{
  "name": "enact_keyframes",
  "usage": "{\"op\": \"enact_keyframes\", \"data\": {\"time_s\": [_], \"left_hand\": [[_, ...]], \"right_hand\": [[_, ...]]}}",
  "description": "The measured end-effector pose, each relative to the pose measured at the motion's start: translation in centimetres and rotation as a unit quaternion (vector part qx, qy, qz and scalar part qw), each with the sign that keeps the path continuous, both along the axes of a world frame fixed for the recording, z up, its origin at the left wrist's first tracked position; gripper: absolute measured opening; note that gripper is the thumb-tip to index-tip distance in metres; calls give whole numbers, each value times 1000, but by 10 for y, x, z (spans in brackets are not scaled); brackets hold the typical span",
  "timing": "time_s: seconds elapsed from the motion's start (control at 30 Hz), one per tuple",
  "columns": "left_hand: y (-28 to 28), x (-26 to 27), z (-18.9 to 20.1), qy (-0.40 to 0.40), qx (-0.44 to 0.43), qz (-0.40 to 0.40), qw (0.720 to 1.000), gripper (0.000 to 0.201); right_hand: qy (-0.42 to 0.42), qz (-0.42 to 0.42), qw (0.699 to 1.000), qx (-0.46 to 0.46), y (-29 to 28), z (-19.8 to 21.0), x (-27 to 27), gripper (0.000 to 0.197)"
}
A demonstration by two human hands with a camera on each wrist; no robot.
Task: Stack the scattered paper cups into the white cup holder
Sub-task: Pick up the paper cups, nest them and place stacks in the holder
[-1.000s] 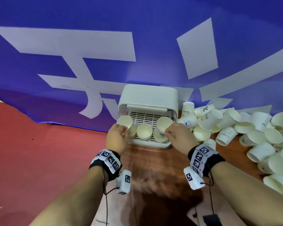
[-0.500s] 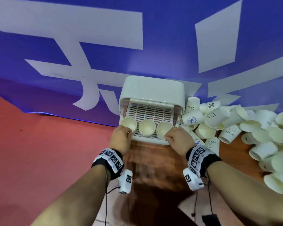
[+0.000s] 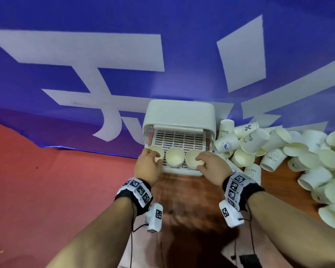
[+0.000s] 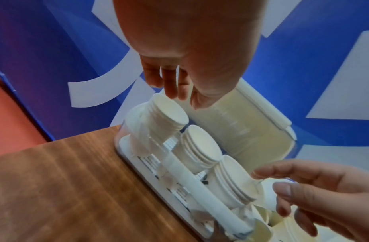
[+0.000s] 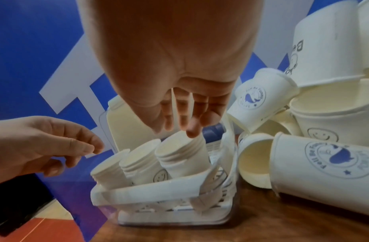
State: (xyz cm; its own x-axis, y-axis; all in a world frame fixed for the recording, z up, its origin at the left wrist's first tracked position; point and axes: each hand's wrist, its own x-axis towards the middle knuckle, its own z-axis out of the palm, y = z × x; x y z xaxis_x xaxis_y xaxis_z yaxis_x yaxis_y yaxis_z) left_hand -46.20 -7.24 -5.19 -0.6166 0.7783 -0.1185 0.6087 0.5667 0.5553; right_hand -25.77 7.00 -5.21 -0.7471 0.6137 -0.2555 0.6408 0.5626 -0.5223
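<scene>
The white cup holder (image 3: 179,113) stands open at the back of the wooden table, with three leaning stacks of paper cups in its slatted tray. My left hand (image 3: 153,157) hovers at the left stack (image 3: 156,150); in the left wrist view its fingers (image 4: 171,86) hang straight at that stack's rim (image 4: 169,111), gripping nothing. My right hand (image 3: 200,161) has a fingertip (image 5: 192,135) on the right stack (image 5: 179,152), its fingers loose. The middle stack (image 3: 175,156) stands untouched. Scattered cups (image 3: 275,157) lie right of the holder.
A blue banner (image 3: 104,55) with white shapes rises right behind the holder. The cup pile (image 5: 324,163) crowds the holder's right side and runs to the right edge. Bare wood (image 3: 182,200) lies in front of the holder, a red surface (image 3: 46,190) to the left.
One second ago each hand held a cup above an outer stack. Both cups now sit in the stacks, and the fingers have loosened at the rims.
</scene>
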Motion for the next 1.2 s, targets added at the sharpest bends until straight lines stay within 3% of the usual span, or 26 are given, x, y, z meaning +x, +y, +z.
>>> {"op": "enact_keyframes", "data": {"time_s": [0.2,0.67,1.03,1.2], "left_hand": [[19,50,33,12,35,-67,997,17],[84,238,30,-25,16,-251,967,16],[116,347,4,-85,-73,-305,946,16],[112,383,-20,-136,-160,-302,930,13]], "right_hand": [[73,-52,996,11,-2,31,48,27],[13,-239,971,11,-1,41,284,30],[0,-344,938,-42,-7,20,396,29],[-23,-321,945,-64,0,-4,416,31]]}}
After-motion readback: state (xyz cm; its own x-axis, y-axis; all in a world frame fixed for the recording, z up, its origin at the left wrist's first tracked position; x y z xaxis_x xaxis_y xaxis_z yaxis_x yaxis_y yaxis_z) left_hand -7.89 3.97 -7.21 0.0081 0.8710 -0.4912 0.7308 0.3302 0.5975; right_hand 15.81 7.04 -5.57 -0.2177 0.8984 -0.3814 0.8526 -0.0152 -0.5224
